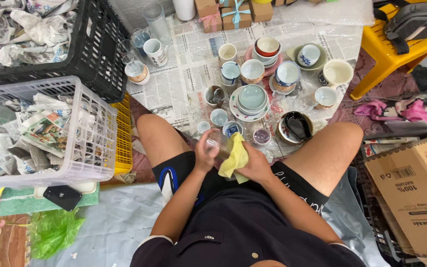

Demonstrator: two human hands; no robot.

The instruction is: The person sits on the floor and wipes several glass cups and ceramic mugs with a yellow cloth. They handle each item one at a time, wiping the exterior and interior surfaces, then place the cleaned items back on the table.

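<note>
Newspaper [184, 74] covered the floor where the clear glass [217, 143], low-centre between the knees, sat clamped in the left hand [204, 153] while the right hand [254, 165] closed on a yellow cloth [235, 158]; a slip risked dropping it onto the small cups [218, 117] at twelve o'clock.

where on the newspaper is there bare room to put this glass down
Bare newspaper lies between the white mug and the cup cluster. Crowded: around the stacked plates and the small cups ahead of the left hand.
</note>
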